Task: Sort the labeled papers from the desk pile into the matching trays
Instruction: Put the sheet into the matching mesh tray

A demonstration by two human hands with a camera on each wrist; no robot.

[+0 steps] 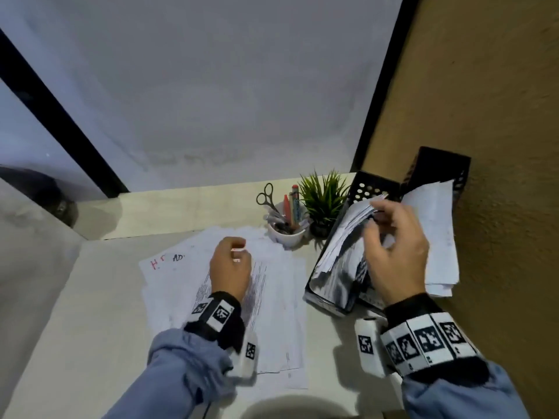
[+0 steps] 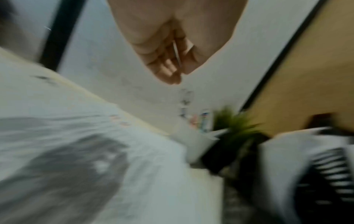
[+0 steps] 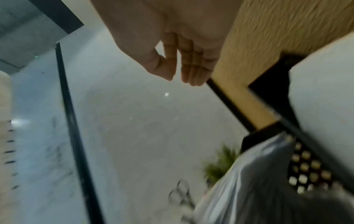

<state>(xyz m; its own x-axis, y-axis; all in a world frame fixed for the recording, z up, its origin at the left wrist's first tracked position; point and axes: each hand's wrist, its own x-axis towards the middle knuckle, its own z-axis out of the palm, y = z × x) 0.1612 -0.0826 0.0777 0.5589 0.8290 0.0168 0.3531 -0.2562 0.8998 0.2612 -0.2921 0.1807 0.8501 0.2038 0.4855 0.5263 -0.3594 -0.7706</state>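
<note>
My left hand [image 1: 230, 265] sits over the desk pile [image 1: 272, 297], fingers loosely curled, nothing clearly gripped. My right hand [image 1: 393, 252] hovers above the black trays [image 1: 375, 184] at the desk's right, fingers relaxed and holding nothing. Left tray's stack of papers [image 1: 341, 246] fans up; more sheets [image 1: 435, 237] fill the right tray. Pen cup [image 1: 287, 234] and plant [image 1: 325, 196] sit behind the pile.
</note>
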